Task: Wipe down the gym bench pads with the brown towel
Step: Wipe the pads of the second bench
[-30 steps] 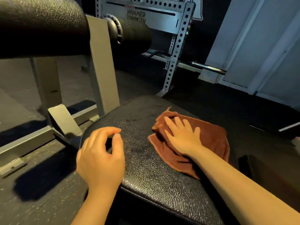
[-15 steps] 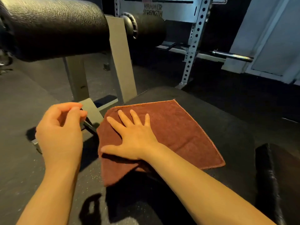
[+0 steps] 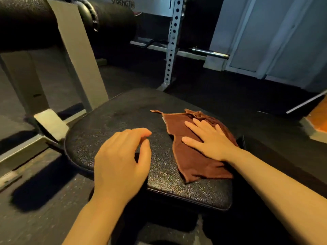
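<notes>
The towel (image 3: 192, 154) lay bunched on the right half of the pad (image 3: 113, 128). The right hand (image 3: 210, 140) pressed it flat, fingers (image 3: 192, 127) straight, evidently to drag it. The left hand (image 3: 122, 161) hovered, loosely curled, holding nothing.

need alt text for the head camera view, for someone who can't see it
A right hand presses a crumpled brown towel flat onto a black textured gym bench pad. The left hand hovers beside it, loosely curled, empty.
</notes>
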`<state>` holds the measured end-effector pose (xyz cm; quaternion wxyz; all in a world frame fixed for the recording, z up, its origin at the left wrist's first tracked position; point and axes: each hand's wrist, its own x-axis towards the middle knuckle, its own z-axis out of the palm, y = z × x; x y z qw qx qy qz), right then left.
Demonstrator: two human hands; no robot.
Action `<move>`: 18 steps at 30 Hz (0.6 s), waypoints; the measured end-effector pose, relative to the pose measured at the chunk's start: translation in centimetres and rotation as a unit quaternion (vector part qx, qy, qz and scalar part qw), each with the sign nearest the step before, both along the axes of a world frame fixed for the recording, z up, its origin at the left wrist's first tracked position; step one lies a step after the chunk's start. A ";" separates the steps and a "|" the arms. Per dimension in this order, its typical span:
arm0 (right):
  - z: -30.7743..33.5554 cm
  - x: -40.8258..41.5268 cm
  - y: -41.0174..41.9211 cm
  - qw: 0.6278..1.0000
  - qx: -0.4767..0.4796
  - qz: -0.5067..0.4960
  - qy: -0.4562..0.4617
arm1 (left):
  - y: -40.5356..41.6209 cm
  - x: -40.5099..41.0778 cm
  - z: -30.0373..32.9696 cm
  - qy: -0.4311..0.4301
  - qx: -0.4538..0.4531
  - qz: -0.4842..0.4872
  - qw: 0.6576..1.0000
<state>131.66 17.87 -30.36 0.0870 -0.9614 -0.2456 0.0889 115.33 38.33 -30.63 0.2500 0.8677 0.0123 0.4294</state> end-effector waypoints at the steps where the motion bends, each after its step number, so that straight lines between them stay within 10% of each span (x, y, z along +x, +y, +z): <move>1: -0.2 1.3 -1.1 0.999 0.003 -0.037 -0.003 | -0.5 0.3 -0.4 0.001 0.015 -0.014 1.000; 11: -1.6 -1.3 -2.7 0.996 0.035 -0.069 -0.039 | -2.5 1.5 -2.3 0.016 0.047 -0.070 0.996; 18: -2.5 -7.4 -2.6 0.945 0.292 -0.077 -0.124 | -3.7 2.1 -2.8 0.023 0.066 -0.083 0.994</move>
